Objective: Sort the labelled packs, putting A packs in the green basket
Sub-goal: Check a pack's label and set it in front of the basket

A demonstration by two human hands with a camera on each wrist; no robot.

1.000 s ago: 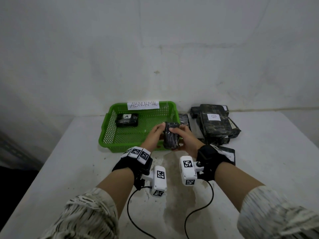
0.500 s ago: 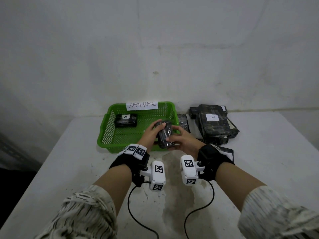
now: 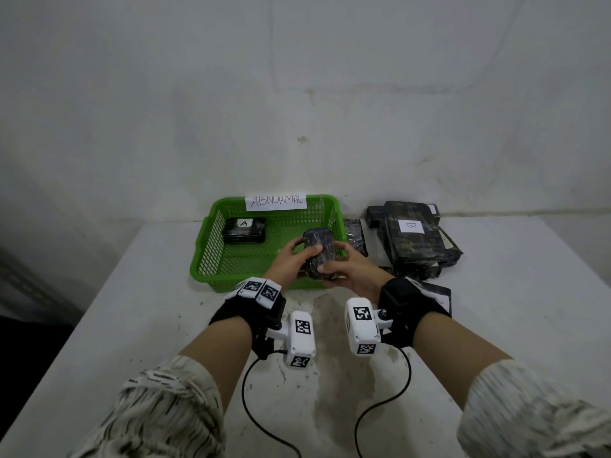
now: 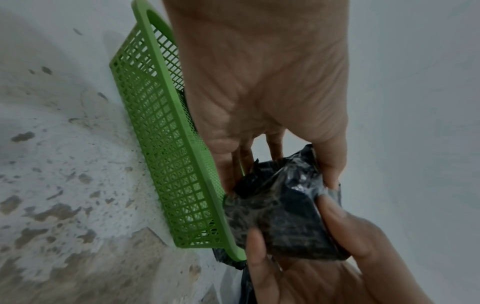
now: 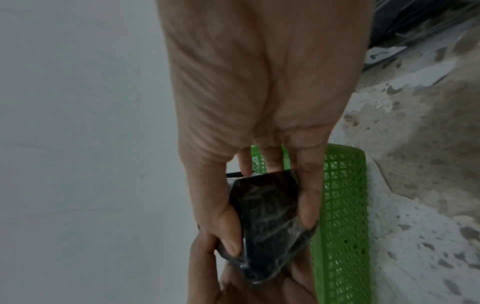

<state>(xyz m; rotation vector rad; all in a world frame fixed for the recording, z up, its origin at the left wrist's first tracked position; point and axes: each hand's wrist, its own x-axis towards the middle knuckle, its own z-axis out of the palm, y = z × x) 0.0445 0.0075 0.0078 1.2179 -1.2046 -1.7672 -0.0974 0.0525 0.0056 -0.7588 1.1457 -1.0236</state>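
Since a second ago: held pack (image 3: 319, 252) has gone from standing on end in front of the basket's near rim to lying tilted above the near right part of the green basket (image 3: 211, 252), both hands travelling with it.

Item 1, held pack: dark, plastic-wrapped, oblong. Long axis runs near-to-far in the head view, far end tipped slightly left and raised. No label visible on its upper face. Clear of the basket floor, carried in the air.

Item 2, left hand (image 3: 292, 259): grips the pack's left side, thumb over the top face, fingers curled under the far end; in the left wrist view the fingers (image 4: 235, 164) go behind the wrapping.

Item 3, right hand (image 3: 350, 269): grips the near right end, thumb on the top near edge, fingers wrapped round the right side; right wrist view shows thumb and a finger (image 5: 307, 207) pinching the pack (image 5: 270, 224) between them.

Item 4, A pack (image 3: 244, 230): lies flat in the basket's far left corner, long axis left-to-right, white label up.

Item 5, paper sign (image 3: 276, 202): reads "ABNORMAL", fixed to the basket's far wall.

Item 6, pile of dark packs (image 3: 413, 242): on the white table (image 3: 132, 309) just right of the basket, topmost labelled B, long axis near-to-far.
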